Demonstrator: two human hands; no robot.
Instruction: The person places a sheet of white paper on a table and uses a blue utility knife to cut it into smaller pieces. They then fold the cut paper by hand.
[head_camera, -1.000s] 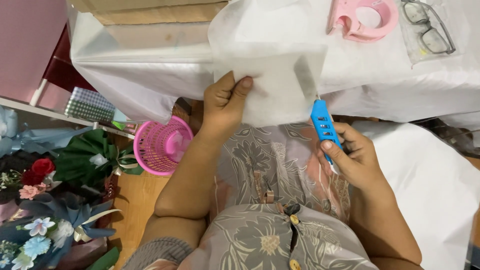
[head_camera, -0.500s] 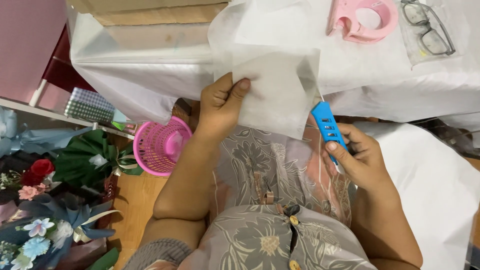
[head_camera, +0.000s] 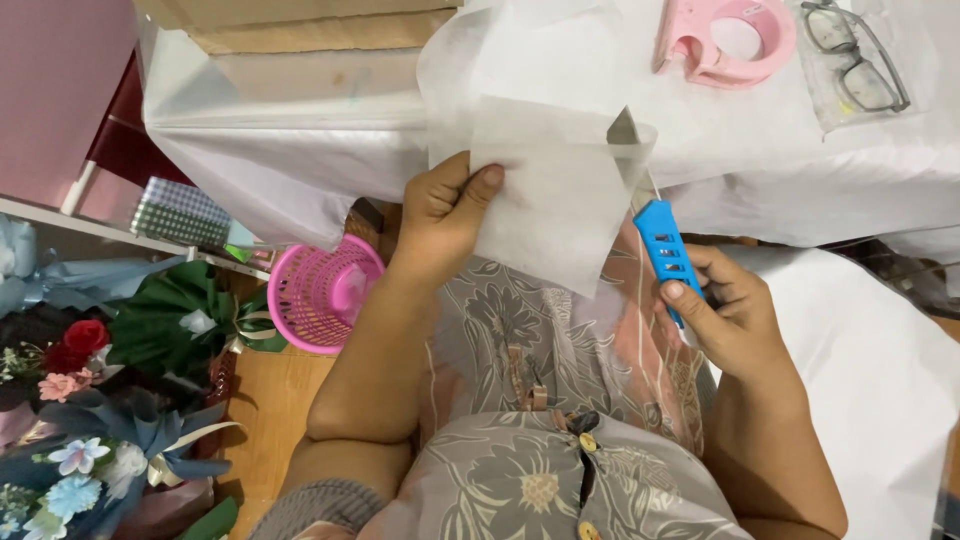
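- White sheeting covers the surface across the top of the view, draped over its near edge; below it, at the left, lies a wooden floor.
- Far left on the floor stand flower bouquets with red, pink and blue blooms, wrapped in dark green and blue paper.
- Just right of them sits a pink plastic basket, below the surface's near edge.
- Next comes the left hand: its fingers are curled shut on the left margin of a sheet of thin white translucent paper, thumb on top, the rest behind.
- That sheet hangs from the near edge of the surface down over the person's lap. It looks very light, limp and easy to tear or crease, so it is best taken near an edge with a flat pinch and kept taut.
- At the sheet's right margin, a blue utility knife points up to the paper; the right hand has its fingers closed round the handle.
- Further right, on the surface's far part, rest a pink tape dispenser and 1 pair of glasses in a clear sleeve.
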